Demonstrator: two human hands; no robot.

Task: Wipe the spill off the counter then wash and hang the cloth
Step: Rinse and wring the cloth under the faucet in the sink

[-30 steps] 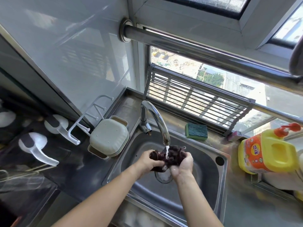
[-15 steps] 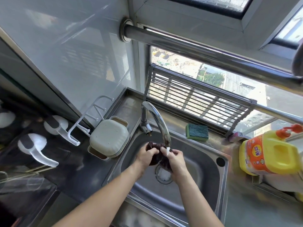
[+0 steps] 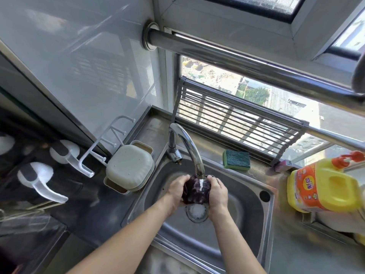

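Under the tap (image 3: 194,155), mid-sink (image 3: 246,214), left hand (image 3: 175,189) and right hand (image 3: 217,191) each clamp the cloth (image 3: 195,191)

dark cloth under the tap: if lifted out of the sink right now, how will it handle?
Probably floppy: the cloth is bunched into a wad between the left hand and right hand, so it should sag once released. Likely heavy for its size and dripping, since water from the faucet runs straight onto it. Its nubby surface suggests a grip won't slip.
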